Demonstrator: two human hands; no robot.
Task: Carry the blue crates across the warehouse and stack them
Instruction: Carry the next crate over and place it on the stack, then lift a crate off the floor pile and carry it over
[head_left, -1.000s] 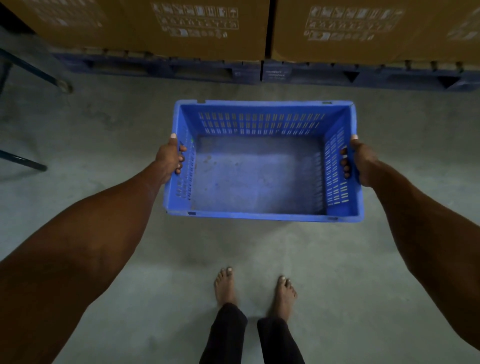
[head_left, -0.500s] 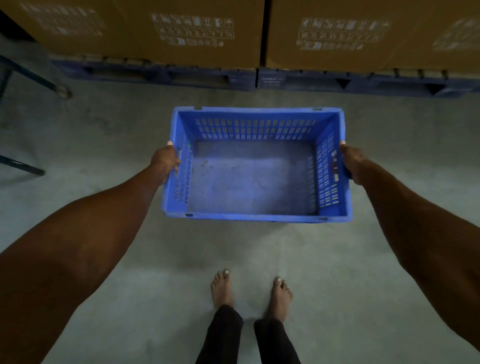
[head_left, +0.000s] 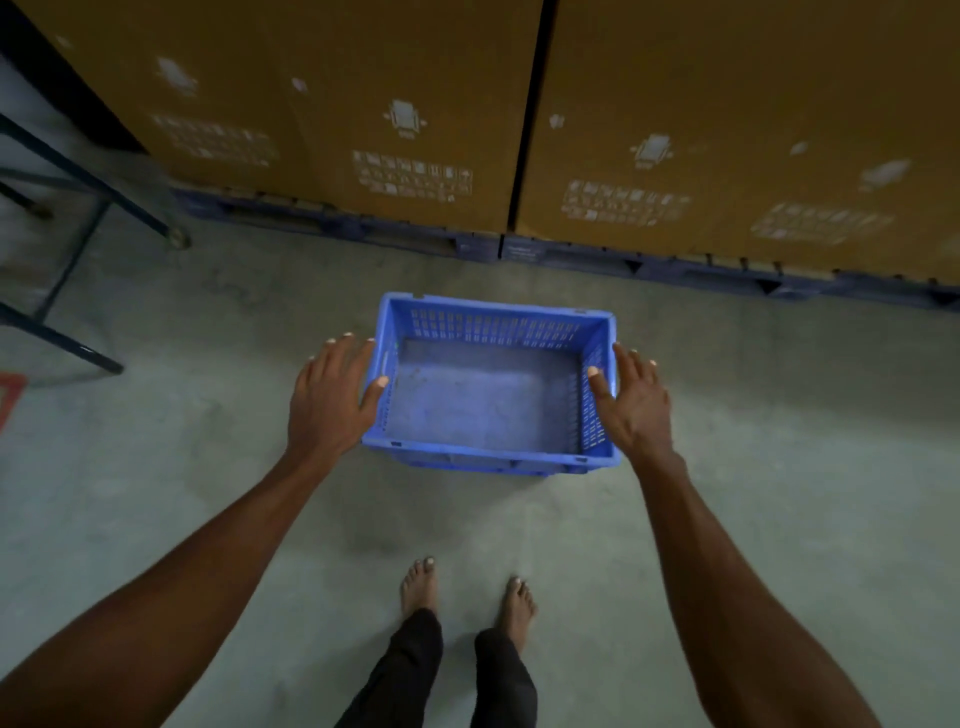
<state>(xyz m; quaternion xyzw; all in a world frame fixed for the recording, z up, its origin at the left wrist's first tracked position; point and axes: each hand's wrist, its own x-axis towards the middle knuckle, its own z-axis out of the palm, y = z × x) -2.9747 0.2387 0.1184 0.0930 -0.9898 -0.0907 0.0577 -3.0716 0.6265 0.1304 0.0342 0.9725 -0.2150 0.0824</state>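
Release step. The empty blue crate (head_left: 493, 384) sits on the concrete floor (head_left: 208, 467) before palletised cartons (head_left: 332, 104). Left hand (head_left: 327, 400) and right hand (head_left: 631, 400) hover beside its end walls, fingers spread, holding nothing. Fetching another crate likely follows.

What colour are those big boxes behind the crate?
The cardboard boxes are brown with white printed symbols, seen in the head view, the only one.
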